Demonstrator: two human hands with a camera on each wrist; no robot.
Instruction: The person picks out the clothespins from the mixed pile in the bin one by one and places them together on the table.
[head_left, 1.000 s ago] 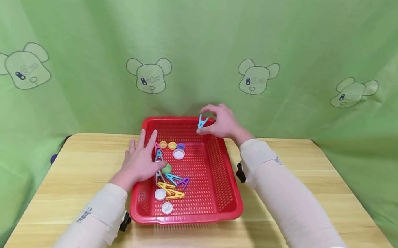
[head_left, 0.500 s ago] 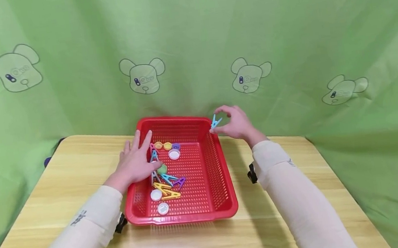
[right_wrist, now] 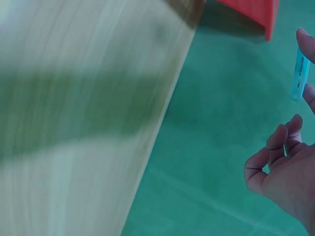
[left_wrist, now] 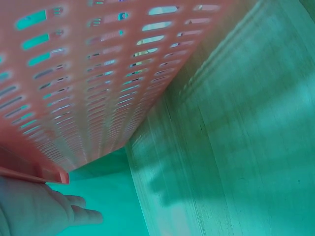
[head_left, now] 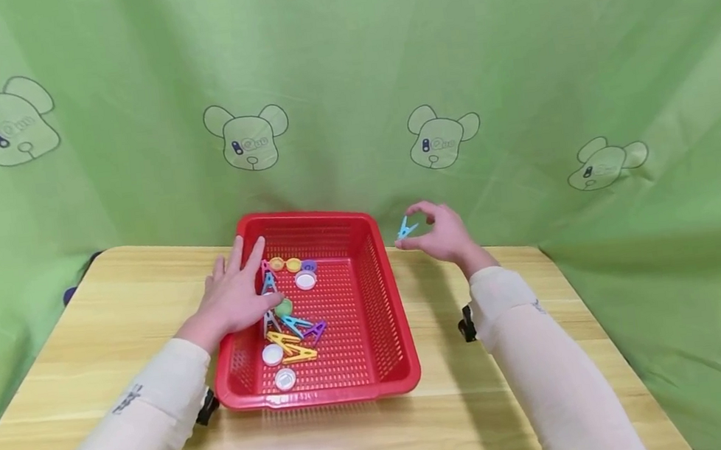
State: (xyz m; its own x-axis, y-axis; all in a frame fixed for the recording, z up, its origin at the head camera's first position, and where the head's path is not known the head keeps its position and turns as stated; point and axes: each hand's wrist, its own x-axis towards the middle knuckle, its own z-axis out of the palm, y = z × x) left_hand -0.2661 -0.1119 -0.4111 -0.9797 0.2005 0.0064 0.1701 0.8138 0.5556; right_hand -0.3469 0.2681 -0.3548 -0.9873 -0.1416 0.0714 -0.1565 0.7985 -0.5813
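Between thumb and index finger, my right hand pinches a light blue clothespin, held above the table to the right of a red plastic basket. In the right wrist view the same clothespin appears edge-on near the right border. My left hand lies over the basket's left rim with its fingers spread, its thumb near a green cap. Inside the basket, toward its left side, are yellow clothespins, a purple clothespin, a blue clothespin and several round caps. My left hand partly covers some of them.
The basket stands on a wooden table, whose surface extends to its right and in front. A green curtain with printed bear heads hangs behind the table's back edge. White bottle caps lie at the basket's near left.
My right hand has carried the blue clothespin from above the basket's back right corner out past its right rim. The left hand stays on the rim while the view shifts slightly.
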